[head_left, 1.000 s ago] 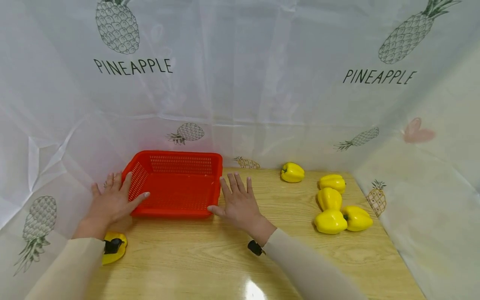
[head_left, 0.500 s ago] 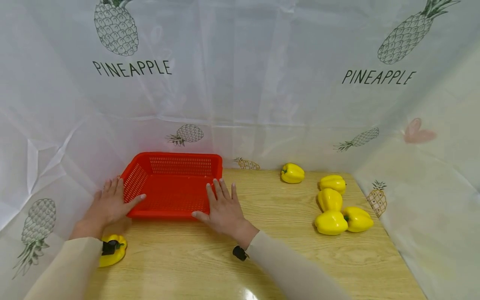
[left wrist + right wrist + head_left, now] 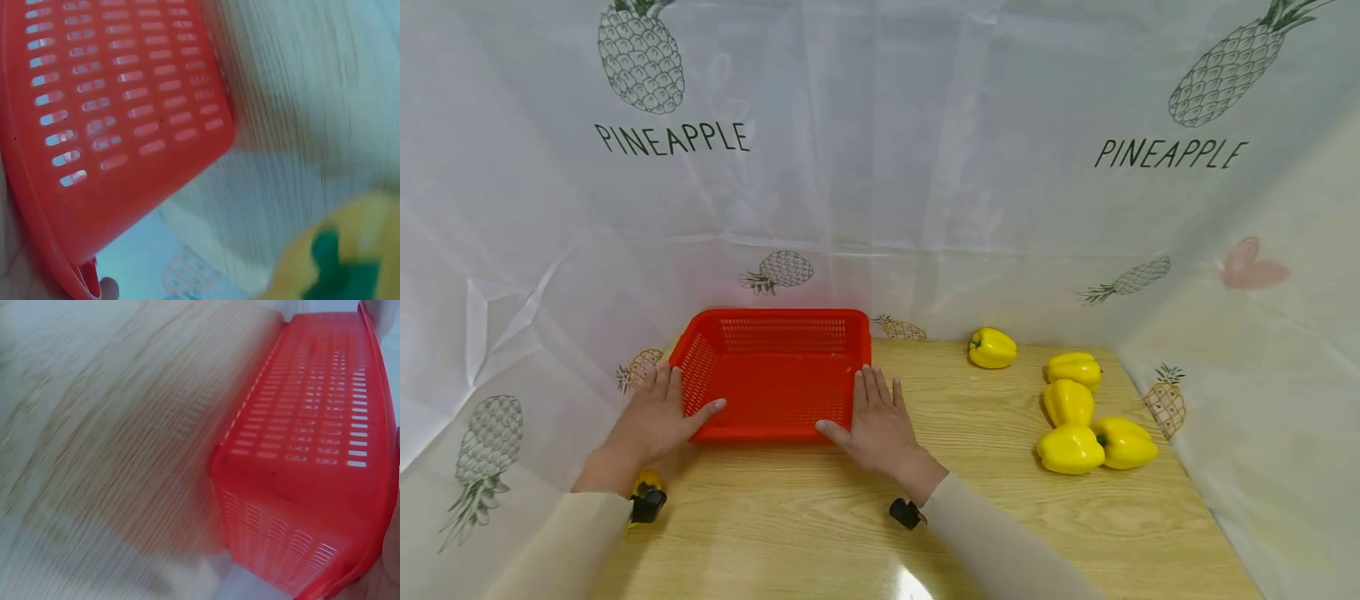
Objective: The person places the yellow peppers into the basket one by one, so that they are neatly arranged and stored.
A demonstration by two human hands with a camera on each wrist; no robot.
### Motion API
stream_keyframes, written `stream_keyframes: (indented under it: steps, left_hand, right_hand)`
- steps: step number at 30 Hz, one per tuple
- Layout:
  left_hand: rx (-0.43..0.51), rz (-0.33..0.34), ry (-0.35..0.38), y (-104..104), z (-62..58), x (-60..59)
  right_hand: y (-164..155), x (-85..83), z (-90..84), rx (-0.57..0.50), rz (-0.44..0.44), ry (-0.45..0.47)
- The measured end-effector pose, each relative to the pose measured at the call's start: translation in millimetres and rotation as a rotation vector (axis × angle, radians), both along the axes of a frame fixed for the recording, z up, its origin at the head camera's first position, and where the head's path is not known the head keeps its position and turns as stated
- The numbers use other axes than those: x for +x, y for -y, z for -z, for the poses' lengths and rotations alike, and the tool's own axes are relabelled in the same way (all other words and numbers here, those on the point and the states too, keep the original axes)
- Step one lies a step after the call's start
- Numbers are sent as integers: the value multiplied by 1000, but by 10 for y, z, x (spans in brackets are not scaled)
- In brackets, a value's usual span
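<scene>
A red slotted basket (image 3: 786,333) stands empty at the back left of the wooden table (image 3: 985,508). My left hand (image 3: 658,417) lies flat against its left side, thumb along the front rim. My right hand (image 3: 876,421) presses its right side the same way, fingers straight. The left wrist view shows the basket's wall (image 3: 125,112) close up, with a blurred yellow pepper (image 3: 337,256) beside it. That pepper (image 3: 646,482) sits under my left wrist, mostly hidden. The right wrist view shows the basket's corner (image 3: 300,487).
Several yellow peppers lie on the right: one at the back (image 3: 992,347) and a cluster (image 3: 1070,450) near the right edge. A white pineapple-print curtain (image 3: 880,167) closes in the table at the back and both sides.
My right hand moved in against the basket's right side. Both hands and the basket then shifted a little to the right, and the pepper by my left wrist is more hidden.
</scene>
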State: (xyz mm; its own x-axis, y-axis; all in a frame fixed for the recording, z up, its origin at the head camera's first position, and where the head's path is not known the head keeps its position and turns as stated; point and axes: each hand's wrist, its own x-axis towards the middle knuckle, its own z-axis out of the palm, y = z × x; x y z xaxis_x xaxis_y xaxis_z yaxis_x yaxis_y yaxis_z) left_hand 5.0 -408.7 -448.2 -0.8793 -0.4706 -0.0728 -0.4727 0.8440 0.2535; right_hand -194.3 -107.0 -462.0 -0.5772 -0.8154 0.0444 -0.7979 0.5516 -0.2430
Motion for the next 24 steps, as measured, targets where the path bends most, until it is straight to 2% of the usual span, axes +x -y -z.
stream_keyframes:
  steps: [12,24]
  left_hand:
    - [-4,56,-74,-609,68,-176]
    - [-50,138,-123,-1112,111,-313]
  right_hand:
    - [-560,-237,-15,-60,79,8]
    - [-1228,-384,-17,-101,90,-40]
